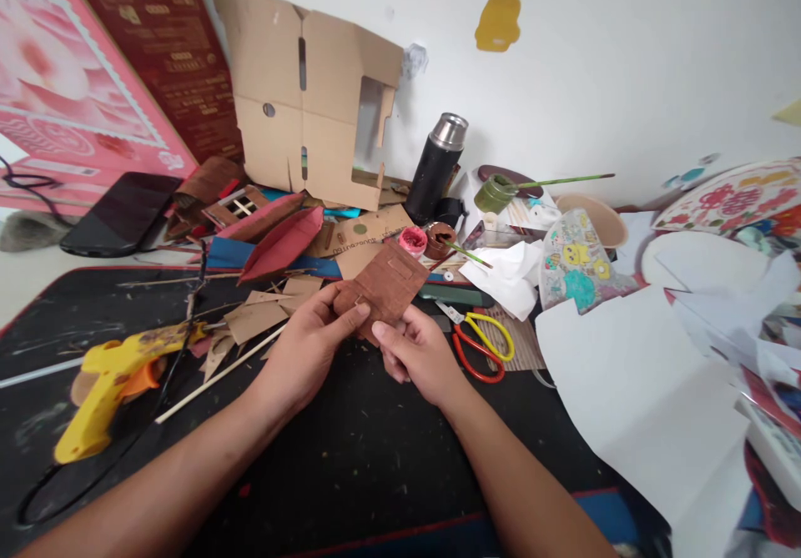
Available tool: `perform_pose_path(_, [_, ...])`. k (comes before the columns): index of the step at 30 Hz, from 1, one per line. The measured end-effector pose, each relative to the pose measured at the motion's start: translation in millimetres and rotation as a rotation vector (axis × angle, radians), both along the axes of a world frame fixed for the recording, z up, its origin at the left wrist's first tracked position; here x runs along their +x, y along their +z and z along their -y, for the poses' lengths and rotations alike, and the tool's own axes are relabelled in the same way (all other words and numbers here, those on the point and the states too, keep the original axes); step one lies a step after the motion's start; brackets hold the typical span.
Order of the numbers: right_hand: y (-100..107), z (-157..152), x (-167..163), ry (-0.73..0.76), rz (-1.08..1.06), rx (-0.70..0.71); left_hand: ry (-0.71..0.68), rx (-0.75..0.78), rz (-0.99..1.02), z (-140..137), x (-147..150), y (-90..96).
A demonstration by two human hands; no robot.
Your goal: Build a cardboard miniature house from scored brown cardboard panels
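Both of my hands hold one brown-painted cardboard piece above the black mat, at the middle of the view. My left hand pinches its lower left edge, the thumb lying on the face. My right hand grips the lower right edge, thumb on top and the fingers hidden behind. A small raised strip shows near the piece's upper part. Just beyond it stand an open jar of pink paint and a jar of brown paint with a green-handled brush in it.
A yellow glue gun and a thin wooden stick lie at left. Scissors with red and yellow handles are at right. Behind stand a black thermos and a cardboard sheet. White paper covers the right side.
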State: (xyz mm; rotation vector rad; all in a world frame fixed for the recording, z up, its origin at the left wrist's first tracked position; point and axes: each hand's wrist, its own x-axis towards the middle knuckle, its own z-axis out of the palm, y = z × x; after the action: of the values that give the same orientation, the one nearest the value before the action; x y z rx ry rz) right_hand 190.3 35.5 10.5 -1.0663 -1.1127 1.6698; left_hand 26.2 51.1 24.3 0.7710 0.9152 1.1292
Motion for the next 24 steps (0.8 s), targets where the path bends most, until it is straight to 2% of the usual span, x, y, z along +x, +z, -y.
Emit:
perform_pose_path(10, [-1.9, -0.4, 0.9, 0.008, -0.006, -0.019, -0.01, 0.053, -0.062, -0.1, -1.4, -1.4])
perform_pose_path(17, [-3.1, -1.0, 1.8, -0.022, -0.03, -0.027, -0.112, 0.059, -0.082, 4.2, -1.4, -2.5])
perform_pose_path(24, [-5.8, -0.9, 2.6, -0.053, -0.056, -0.072, -0.103, -0.012, -0.019, 0.9, -4.2, 2.5])
